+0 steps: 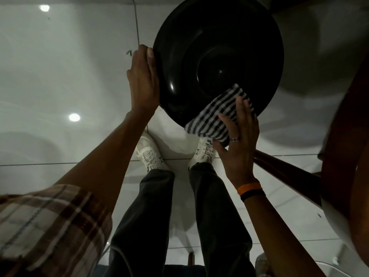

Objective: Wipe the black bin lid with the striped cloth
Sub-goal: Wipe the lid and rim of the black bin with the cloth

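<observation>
Glossy white floor tiles (50, 76) with thin grout lines fill the background, two ceiling-light reflections at left of frame. Round black bin lid (218, 62), smooth shiny plastic with a raised circular centre, sits in the upper centre of frame, held up off the floor.

Left hand (142, 80) clamps the lid's left rim: thumb on the near face, fingers wrapped behind the edge, partly closed. Plaid brown-and-cream sleeve (50, 226) at lower left.

Right hand (238, 140) is spread flat, fingers extended, palm pressing a black-and-white striped cloth (217, 114) against the lid's lower right edge. Cloth is soft, folded, draped over the rim; part hangs below it. Ring on one finger, orange and black bands (250, 189) on the wrist.

Below: dark trousers (157, 206), white laced shoes (148, 154) on the tiles. Dark brown wooden furniture (339, 156) runs along the right edge, blurred.
</observation>
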